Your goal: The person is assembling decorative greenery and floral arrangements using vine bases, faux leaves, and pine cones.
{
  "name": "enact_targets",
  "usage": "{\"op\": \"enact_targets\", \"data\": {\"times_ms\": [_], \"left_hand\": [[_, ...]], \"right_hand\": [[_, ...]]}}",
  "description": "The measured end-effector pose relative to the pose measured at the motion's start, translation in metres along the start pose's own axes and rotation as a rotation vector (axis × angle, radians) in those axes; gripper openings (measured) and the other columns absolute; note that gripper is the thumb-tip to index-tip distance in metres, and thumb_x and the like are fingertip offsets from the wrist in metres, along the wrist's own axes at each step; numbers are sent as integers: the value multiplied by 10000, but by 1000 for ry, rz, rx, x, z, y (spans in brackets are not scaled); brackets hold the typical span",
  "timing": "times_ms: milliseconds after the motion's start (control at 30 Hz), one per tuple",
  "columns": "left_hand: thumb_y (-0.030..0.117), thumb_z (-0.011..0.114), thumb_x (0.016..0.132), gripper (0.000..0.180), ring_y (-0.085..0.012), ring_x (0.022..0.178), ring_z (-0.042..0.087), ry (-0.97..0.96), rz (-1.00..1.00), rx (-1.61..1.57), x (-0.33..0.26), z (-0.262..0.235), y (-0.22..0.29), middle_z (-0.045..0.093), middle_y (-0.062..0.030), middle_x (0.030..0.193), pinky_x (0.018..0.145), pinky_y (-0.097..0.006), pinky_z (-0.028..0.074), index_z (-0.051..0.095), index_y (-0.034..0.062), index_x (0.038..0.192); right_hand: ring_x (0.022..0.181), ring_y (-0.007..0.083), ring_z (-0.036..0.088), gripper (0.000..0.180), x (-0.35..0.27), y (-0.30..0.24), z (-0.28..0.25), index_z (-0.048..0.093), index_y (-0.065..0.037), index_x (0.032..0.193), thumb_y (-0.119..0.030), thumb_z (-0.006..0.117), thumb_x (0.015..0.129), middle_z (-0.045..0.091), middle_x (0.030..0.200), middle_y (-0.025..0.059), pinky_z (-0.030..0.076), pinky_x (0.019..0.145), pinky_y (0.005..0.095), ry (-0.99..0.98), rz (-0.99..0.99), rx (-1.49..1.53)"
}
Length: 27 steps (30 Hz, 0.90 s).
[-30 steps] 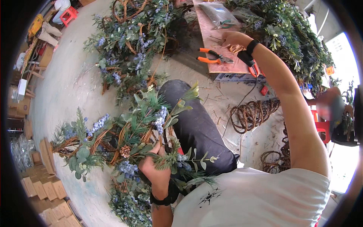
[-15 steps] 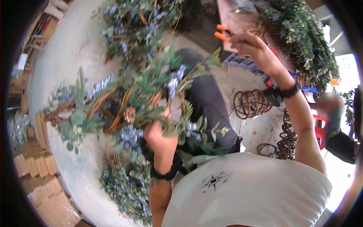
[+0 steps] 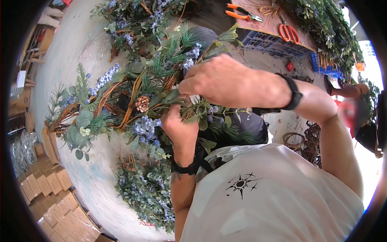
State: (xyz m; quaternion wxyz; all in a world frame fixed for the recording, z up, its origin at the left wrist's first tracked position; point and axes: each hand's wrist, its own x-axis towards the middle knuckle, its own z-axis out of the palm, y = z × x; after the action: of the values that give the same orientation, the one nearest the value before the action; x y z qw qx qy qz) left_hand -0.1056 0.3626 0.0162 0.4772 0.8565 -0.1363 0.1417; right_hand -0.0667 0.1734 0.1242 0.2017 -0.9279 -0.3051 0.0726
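Brown pinecone [image 3: 142, 103]: one, on one wreath [image 3: 160, 99].

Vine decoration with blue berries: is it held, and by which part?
The left hand holds the vine decoration by its leafy part just right of the pinecone; whether the right hand also grips it cannot be told.

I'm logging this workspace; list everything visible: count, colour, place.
Garland: 1, green and blue, centre
Pine cone: 1, brown, on garland
Greenery: 3 clumps, green, top left, top right, bottom
Pliers: 1, orange, on bench
Scissors: 1, red, on bench
Bench: 1, pinkish, top right
Crates: 2+, blue, by bench
Vine coils: several, brown, right
Boxes: many, brown, lower left
Co-worker: 1, colours unclear, right edge
Shirt: 1, white, bottom
Left hand: 1, bare, gripping garland
Right hand: 1, bare, over garland
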Motion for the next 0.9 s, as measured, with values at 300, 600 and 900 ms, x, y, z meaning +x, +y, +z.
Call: {"op": "enact_targets", "data": {"times_ms": [300, 600, 900], "left_hand": [[13, 769, 813, 296, -298, 857, 767, -57, -112, -1, 4, -10, 14, 785, -180, 946, 815, -379, 574, 770, -27, 1106], [-37, 727, 829, 325, -223, 925, 745, -84, -64, -22, 8, -14, 9, 780, -144, 1024, 873, -363, 569, 732, -42, 1154], [-89, 724, 820, 279, -170, 894, 710, -84, -127, -144, 3, -13, 7, 768, -101, 996, 844, -319, 563, 730, -49, 1096]], "right_hand": [[1088, 378, 693, 202, -5, 15, 37, 709, -102, 1148, -188, 614, 993, 744, 1101, 151, 542, 945, 486, 0, 312, 470], [1089, 371, 698, 228, -13, 9, 37, 755, -95, 1123, -157, 604, 964, 758, 1073, 150, 550, 948, 470, 90, 298, 438], [1001, 366, 722, 177, -4, -4, 31, 746, -114, 1073, -105, 644, 929, 765, 961, 141, 565, 843, 487, 14, 272, 338]]}}
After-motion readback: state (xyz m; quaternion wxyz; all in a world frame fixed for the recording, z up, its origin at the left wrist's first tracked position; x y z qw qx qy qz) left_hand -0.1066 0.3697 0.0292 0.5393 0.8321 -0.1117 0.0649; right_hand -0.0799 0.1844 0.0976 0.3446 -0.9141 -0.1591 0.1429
